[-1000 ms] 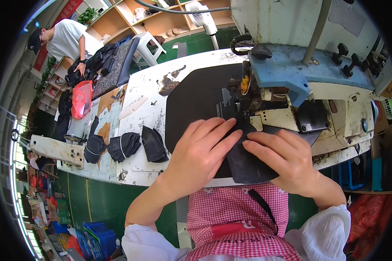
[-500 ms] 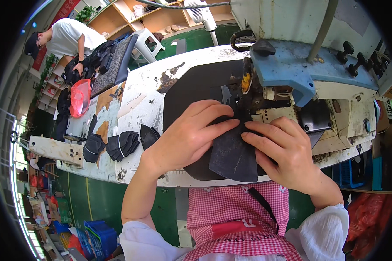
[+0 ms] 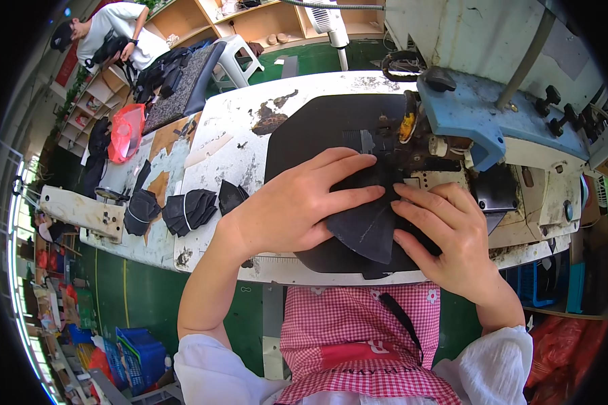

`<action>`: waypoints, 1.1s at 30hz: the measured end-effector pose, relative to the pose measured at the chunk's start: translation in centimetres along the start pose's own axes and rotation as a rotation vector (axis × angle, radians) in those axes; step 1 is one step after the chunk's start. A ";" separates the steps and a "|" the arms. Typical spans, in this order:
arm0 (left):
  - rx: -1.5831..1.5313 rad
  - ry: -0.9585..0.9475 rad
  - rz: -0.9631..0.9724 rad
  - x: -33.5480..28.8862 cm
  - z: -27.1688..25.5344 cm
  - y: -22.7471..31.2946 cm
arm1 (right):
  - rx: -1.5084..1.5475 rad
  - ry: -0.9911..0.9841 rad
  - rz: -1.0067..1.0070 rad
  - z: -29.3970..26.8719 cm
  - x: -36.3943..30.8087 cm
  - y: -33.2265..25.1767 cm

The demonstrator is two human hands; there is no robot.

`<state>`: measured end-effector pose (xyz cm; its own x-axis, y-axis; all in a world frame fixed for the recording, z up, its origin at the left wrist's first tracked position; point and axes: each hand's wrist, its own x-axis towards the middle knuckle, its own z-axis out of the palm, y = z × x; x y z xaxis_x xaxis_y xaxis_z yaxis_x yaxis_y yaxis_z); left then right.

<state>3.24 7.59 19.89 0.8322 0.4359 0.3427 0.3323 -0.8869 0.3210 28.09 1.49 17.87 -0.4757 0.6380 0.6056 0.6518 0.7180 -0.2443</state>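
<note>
A dark fabric-like piece [image 3: 365,233] with a curved lower edge lies on a black plate [image 3: 297,131] in front of the machine's working head. My left hand [image 3: 304,196] reaches over it from the left, fingers stretched out and pressing on its upper part; the thumb is partly hidden. At its right edge, the fingertips of my right hand [image 3: 446,226] rest on the piece, with the thumb held apart below them. The piece's far end runs toward the dark metal parts beside the blue machine arm [image 3: 452,111], where the contact is too dark to make out.
Bundles of black pieces, one banded [image 3: 190,211], lie left on the worn white table [image 3: 216,121]. Beyond them are a red plastic bag [image 3: 125,131] and a person [image 3: 125,37] handling black items. A white stool [image 3: 236,61] stands behind the table.
The piece has slid away from me toward the machine head and turned, so less of it shows below my hands. Both hands stay on it. The far person has lifted a black item.
</note>
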 end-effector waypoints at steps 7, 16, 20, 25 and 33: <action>0.062 -0.032 0.007 0.3 -0.1 -0.6 | -0.004 0.011 0.001 0.0 0.0 0.1; 0.171 -0.002 -0.044 0.7 0.6 0.8 | 0.085 0.052 -0.020 0.0 -0.1 0.0; 0.168 -0.015 -0.064 0.3 0.5 1.5 | 0.110 0.132 -0.024 0.2 -0.4 0.3; 0.122 0.000 -0.010 -0.4 0.5 1.1 | 0.124 0.179 -0.035 0.3 -0.9 0.4; 0.206 0.030 -0.012 0.5 0.8 -0.2 | 0.294 -0.346 -0.125 7.0 -10.0 -1.0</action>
<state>3.95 7.82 19.31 0.8151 0.4482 0.3672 0.4285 -0.8928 0.1385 28.09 -3.62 6.75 -0.7414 0.5612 0.3679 0.4058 0.8116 -0.4202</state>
